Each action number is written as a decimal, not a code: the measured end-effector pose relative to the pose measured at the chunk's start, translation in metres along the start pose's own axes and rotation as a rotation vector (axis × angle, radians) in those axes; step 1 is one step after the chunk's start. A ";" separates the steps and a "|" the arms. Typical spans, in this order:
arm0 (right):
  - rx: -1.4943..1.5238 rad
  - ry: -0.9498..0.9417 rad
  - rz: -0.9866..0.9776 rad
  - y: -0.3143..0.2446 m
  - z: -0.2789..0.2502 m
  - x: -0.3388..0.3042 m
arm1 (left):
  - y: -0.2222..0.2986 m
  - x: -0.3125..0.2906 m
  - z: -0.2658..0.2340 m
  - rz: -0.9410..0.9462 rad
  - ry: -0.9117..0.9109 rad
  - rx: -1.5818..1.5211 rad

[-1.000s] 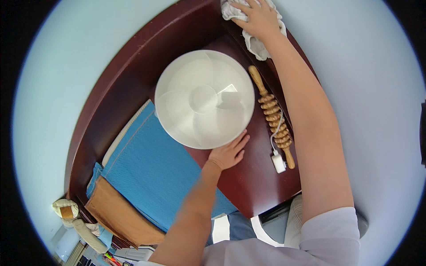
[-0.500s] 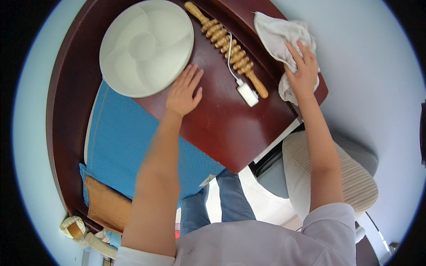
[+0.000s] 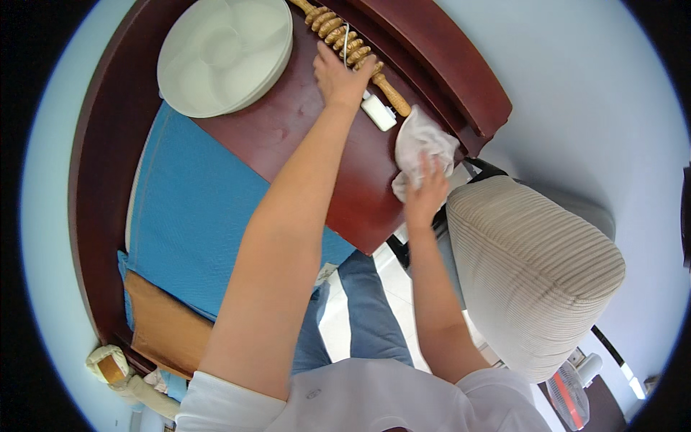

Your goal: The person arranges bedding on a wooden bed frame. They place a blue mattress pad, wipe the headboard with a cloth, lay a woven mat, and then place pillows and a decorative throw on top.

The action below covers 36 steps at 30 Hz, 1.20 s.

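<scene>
cloth [image 3: 420,135] shifted onto tabletop [image 3: 255,133], left hand [image 3: 342,82] moved to roller [image 3: 332,30]

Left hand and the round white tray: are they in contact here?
Apart. The head view shows a strip of dark red tabletop between the left hand and the round white tray.

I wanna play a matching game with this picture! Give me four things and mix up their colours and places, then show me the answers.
Things:
1. Cloth
2. Mat
3. Ridged roller
4. Divided tray

Clues:
A. Blue
B. At the right hand
C. Pale and round
D. Golden-brown

Pairs: 1-B, 2-A, 3-D, 4-C
</scene>
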State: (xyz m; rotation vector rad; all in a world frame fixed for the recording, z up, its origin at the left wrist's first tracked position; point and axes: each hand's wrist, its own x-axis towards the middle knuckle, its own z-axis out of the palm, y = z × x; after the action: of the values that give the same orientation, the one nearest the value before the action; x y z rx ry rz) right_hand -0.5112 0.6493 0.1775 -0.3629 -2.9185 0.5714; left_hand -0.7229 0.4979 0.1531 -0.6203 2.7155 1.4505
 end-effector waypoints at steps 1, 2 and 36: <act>-0.123 -0.074 -0.041 -0.010 0.002 -0.012 | 0.010 0.003 0.009 -0.055 -0.011 -0.060; -0.130 -0.101 -0.041 -0.015 0.003 -0.019 | 0.022 0.003 0.017 -0.110 -0.014 0.000; -0.289 -0.053 -0.244 0.012 0.026 0.067 | -0.116 -0.015 -0.110 0.667 -0.170 0.174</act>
State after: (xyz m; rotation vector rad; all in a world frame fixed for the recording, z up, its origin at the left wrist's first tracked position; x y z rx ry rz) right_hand -0.5779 0.6690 0.1552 -0.0184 -3.0356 0.1268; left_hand -0.6492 0.3579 0.1265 0.4442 2.9914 1.2306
